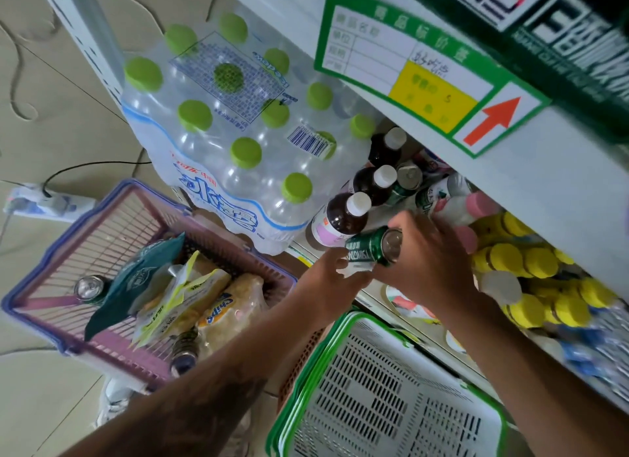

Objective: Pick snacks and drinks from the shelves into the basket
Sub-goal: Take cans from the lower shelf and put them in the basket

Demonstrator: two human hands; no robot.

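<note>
At the shelf edge, green can (pixel 369 247) between both hands.

A person's two hands meet on a green beer can (pixel 372 246) at the front edge of a low shelf (pixel 551 184). The right hand (pixel 425 252) curls over the can's top end while the left hand (pixel 332 272) grips its lower end, the can tilted on its side. Just behind stand dark bottles with white caps (pixel 347 215), beside a shrink-wrapped pack of green-capped water bottles (pixel 231 129). Yellow-capped bottles (pixel 531 272) crowd the shelf to the right. On the floor, a purple basket (pixel 68 249) holds snack packets (pixel 190 300) and a can (pixel 89 286); a stack of green-rimmed white baskets (pixel 391 388) sits near the forearms. A green price tag (pixel 425 65) hangs on the shelf edge above.
</note>
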